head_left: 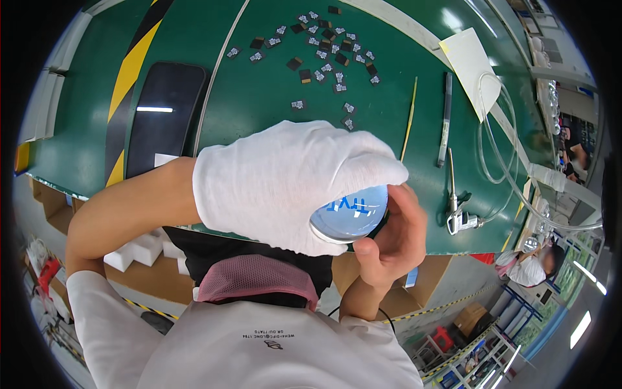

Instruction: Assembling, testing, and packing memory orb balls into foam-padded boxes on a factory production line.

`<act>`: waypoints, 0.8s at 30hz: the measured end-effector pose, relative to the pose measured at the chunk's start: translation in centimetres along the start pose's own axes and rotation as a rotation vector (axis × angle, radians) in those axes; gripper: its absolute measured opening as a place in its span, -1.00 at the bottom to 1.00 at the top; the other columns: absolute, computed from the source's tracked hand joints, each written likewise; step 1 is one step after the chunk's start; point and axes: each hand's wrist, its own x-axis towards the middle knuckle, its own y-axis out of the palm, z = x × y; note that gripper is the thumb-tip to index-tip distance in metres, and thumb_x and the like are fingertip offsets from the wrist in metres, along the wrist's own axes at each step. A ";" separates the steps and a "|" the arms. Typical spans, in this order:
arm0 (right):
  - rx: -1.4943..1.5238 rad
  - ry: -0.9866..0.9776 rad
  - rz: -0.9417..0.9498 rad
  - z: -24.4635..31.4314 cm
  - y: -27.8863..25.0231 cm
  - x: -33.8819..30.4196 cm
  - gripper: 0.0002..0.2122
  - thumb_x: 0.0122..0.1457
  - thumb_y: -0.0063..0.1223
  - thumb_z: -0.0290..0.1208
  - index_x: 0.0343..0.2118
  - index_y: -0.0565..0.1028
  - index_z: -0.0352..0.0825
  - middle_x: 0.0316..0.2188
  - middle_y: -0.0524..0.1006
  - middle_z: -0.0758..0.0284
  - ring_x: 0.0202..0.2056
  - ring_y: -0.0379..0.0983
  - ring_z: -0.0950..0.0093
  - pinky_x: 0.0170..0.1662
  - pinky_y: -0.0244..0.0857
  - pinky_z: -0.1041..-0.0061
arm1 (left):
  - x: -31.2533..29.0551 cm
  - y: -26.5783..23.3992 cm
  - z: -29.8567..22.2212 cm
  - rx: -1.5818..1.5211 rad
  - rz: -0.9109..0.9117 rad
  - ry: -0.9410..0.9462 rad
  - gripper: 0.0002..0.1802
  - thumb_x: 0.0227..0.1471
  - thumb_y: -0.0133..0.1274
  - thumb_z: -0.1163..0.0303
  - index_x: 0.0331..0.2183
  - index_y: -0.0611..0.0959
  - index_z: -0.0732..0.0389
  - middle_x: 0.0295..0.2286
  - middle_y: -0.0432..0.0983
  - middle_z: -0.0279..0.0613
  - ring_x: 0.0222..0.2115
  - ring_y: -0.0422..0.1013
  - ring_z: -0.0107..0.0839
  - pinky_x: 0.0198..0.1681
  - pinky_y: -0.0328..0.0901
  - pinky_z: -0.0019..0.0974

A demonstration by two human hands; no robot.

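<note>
My left hand [285,181], in a white glove, wraps over the top of a round, shiny disc-like object [350,217] with a pale blue reflective face. My bare right hand [392,243] holds the same object from below and the right, thumb against its rim. Both hands hover close to my chest, above the near edge of the green table [259,97]. Most of the object is hidden under the glove.
Several small dark chips [327,48] lie scattered at the far middle of the table. A black phone-like slab [165,110] lies left. A thin stick [409,117], a pen [445,117], a metal nozzle tool [459,217] with clear tubing [499,149], and white paper [472,65] sit right.
</note>
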 end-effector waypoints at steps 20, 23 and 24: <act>0.005 -0.003 0.060 -0.4 0.0 0.1 -0.22 -0.11 0.52 -0.26 0.13 0.41 -0.61 0.01 0.52 -0.03 -0.08 0.49 0.24 -0.02 0.39 0.37 | 0.2 -0.3 0.0 0.000 -0.002 0.015 -0.07 -0.28 0.50 0.22 0.15 0.44 0.12 0.03 0.47 -0.07 -0.14 0.51 -0.03 -0.13 0.42 -0.08; 0.013 -0.012 0.059 -0.3 0.2 0.1 -0.21 -0.14 0.55 -0.28 0.14 0.42 -0.62 0.01 0.53 -0.04 -0.05 0.49 0.22 -0.01 0.39 0.35 | 0.1 -0.3 -0.2 0.016 0.010 0.022 -0.06 -0.29 0.50 0.21 0.15 0.44 0.12 0.05 0.46 -0.07 -0.13 0.50 -0.03 -0.13 0.42 -0.08; 0.013 -0.012 0.058 -0.4 0.1 0.2 -0.21 -0.14 0.55 -0.28 0.14 0.42 -0.62 0.01 0.53 -0.04 -0.05 0.49 0.22 -0.01 0.39 0.35 | 0.1 -0.4 -0.2 0.036 0.022 0.030 -0.05 -0.30 0.50 0.21 0.15 0.45 0.12 0.06 0.45 -0.06 -0.13 0.50 -0.03 -0.12 0.42 -0.07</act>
